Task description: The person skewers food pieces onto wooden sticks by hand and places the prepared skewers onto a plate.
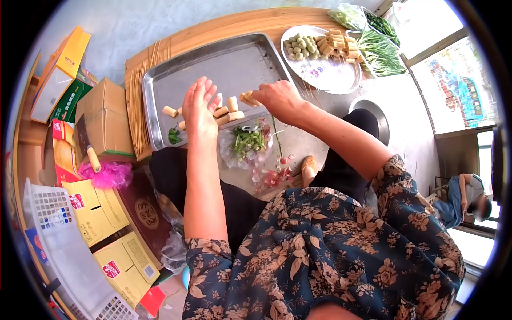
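Note:
My left hand (200,102) is raised over the front of a metal tray (176,74), palm up, its fingers partly spread and nothing visible in them. Short beige rolls (230,116), perhaps tofu skin, lie in the tray around that hand. My right hand (278,99) is closed over the tray's right front edge, fingertips pinched. Two more roll pieces (248,99) show right at those fingertips; whether they are held or lie in the tray is unclear. A green pepper or leaf (174,136) sits in the tray's near left corner.
Thin wooden skewers (140,106) lie left of the tray. A white plate (336,80) with rolls and greenish balls stands right, beside green vegetables (377,53). Below are a bag of greens (248,141) and a metal bowl (380,114). Boxes (104,120) are stacked left. Another person (458,200) sits far right.

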### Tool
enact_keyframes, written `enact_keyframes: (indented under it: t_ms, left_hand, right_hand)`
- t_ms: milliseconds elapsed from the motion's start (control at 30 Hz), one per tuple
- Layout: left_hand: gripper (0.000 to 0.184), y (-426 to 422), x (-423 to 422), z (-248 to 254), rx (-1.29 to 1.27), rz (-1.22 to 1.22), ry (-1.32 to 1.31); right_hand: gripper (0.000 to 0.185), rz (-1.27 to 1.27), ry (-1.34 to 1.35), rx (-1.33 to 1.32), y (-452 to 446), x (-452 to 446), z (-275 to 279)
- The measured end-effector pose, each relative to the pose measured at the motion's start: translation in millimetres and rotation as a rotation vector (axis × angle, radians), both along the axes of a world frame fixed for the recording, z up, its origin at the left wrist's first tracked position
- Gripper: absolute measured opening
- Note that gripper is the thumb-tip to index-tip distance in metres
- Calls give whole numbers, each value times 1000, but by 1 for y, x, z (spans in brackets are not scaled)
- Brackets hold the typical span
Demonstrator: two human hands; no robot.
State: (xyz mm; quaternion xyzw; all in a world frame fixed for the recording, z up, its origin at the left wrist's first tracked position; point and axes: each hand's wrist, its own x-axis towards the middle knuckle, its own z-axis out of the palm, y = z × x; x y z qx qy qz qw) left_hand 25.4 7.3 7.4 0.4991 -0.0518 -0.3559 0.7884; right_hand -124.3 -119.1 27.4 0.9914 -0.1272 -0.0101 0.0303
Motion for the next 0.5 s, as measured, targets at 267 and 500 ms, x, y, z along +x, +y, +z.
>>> enact_keyframes:
  t_ms: [267, 500]
  left_hand:
    - [35, 0, 0, 1, -21, -11, -6]
    - [35, 1, -1, 2, -41, -15, -6]
  right_hand:
    - [16, 19, 16, -22, -1, 7, -7]
    - [15, 19, 53, -35, -2, 13, -9]
